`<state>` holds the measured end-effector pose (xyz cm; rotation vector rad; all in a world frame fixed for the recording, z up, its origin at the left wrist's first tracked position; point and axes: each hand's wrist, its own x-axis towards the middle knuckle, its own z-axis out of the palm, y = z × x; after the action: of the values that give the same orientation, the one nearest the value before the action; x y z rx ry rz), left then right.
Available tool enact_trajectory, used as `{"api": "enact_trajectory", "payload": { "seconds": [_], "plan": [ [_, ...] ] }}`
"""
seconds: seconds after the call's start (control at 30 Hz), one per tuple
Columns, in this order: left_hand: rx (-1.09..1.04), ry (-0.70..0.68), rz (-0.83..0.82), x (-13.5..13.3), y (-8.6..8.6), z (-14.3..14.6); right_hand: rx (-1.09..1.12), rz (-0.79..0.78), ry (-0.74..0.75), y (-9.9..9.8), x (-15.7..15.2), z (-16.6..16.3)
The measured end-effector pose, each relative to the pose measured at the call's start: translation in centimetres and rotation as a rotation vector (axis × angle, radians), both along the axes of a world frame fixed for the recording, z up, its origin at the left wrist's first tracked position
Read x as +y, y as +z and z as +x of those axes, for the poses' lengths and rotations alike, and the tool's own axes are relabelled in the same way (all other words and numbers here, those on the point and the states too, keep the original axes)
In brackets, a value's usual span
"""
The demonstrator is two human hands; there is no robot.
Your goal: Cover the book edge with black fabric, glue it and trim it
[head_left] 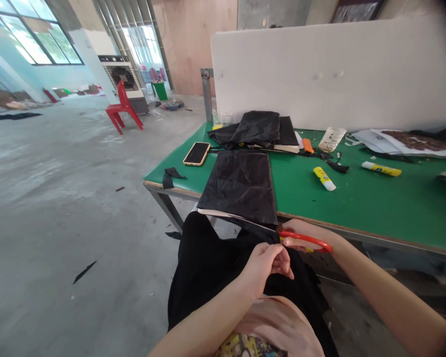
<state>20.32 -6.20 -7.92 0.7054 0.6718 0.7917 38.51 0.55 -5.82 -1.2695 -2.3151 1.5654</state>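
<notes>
My right hand (301,235) grips red-handled scissors (307,241) at the near edge of the green table (375,203). The blades run left under the hanging edge of a black fabric sheet (241,186) that lies on the table and overhangs toward me. My left hand (269,263) sits just below the scissors, fingers pinched on the black fabric that drapes over my lap. More black cloth (208,267) covers my legs.
On the table lie a phone (196,153), a folded pile of black fabric (258,129), two yellow glue sticks (324,178), an orange object (307,145), a clear cup on its side (331,139), papers at the right. A white board stands behind. A red chair (123,106) stands on the concrete floor.
</notes>
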Motion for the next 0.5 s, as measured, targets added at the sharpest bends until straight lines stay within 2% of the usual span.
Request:
{"api": "enact_trajectory", "payload": {
  "seconds": [0.37,0.5],
  "plan": [
    [0.009,0.006,-0.015,-0.2,-0.1,-0.1,-0.056,0.189,0.002,-0.2,-0.5,-0.2],
    [0.016,-0.001,0.003,-0.1,-0.1,-0.2,-0.017,0.172,0.123,0.8,-1.5,0.1]
  ]
}}
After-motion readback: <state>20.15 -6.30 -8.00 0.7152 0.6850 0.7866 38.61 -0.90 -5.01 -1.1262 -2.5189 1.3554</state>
